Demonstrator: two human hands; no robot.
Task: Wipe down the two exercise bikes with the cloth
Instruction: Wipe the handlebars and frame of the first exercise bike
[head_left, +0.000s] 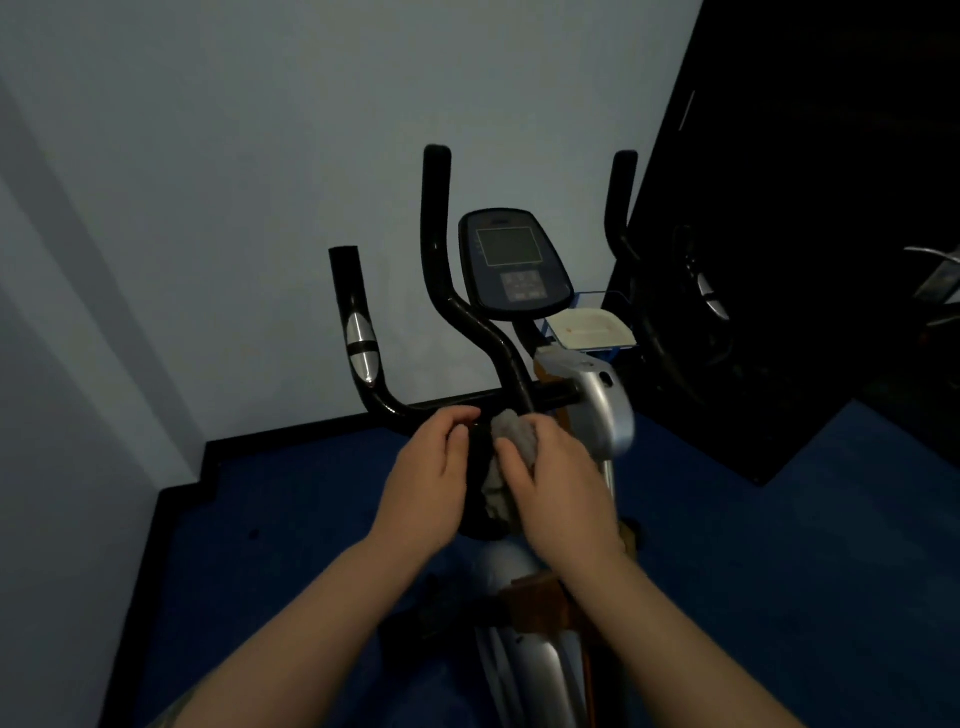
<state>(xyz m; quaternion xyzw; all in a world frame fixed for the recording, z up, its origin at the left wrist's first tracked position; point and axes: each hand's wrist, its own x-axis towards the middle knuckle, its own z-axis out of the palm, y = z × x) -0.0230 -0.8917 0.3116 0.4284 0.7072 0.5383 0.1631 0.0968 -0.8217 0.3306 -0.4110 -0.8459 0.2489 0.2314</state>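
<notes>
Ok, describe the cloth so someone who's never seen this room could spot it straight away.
Find the exercise bike facing the pale wall, then the black handlebars below its console. At their centre, the right hand presses the cloth: a crumpled grey rag, the only soft, light thing against black tubing.

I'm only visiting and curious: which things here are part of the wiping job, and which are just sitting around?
Part of the job:
- grey cloth, held in the right hand
- left hand, gripping the black handlebar
- exercise bike with its console

Just lying about:
- shallow white tray in a blue holder behind the console
- dark equipment at right, too dim to identify
</notes>
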